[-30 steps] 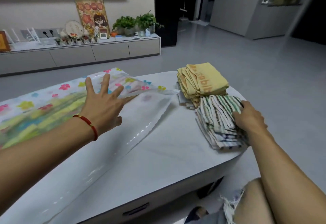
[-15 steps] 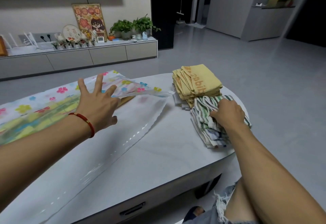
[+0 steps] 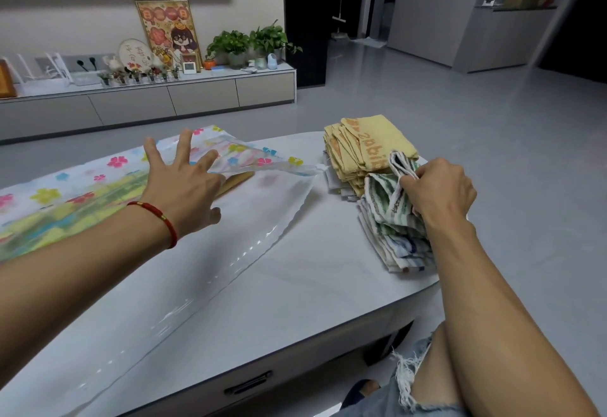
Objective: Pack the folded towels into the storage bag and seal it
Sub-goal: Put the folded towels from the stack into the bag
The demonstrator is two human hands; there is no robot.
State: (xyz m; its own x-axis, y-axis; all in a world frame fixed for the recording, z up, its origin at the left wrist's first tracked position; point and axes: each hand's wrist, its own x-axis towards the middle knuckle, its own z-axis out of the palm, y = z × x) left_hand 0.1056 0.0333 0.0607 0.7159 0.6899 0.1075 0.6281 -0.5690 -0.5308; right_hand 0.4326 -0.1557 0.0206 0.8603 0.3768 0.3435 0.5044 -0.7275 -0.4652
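Note:
A clear storage bag [image 3: 75, 187] printed with coloured flowers lies across the left of the white table [image 3: 295, 292]; towels show through it. My left hand [image 3: 184, 187], fingers spread, lifts the bag's upper flap at its open mouth. To the right stands a stack of yellow folded towels [image 3: 368, 150]. In front of it lies a pile of green-and-white striped towels [image 3: 391, 219]. My right hand [image 3: 440, 193] grips the top striped towel and raises its near edge off the pile.
The table's rounded right edge runs just past the towel piles, with grey floor beyond. A low TV cabinet [image 3: 164, 101] with plants and a framed picture stands along the far wall. My knee in frayed denim [image 3: 414, 393] is below the table's front edge.
My right hand slid left across the striped pile and closed on the top towel, lifting its edge. My left hand raised the bag's flap higher, opening the mouth wider.

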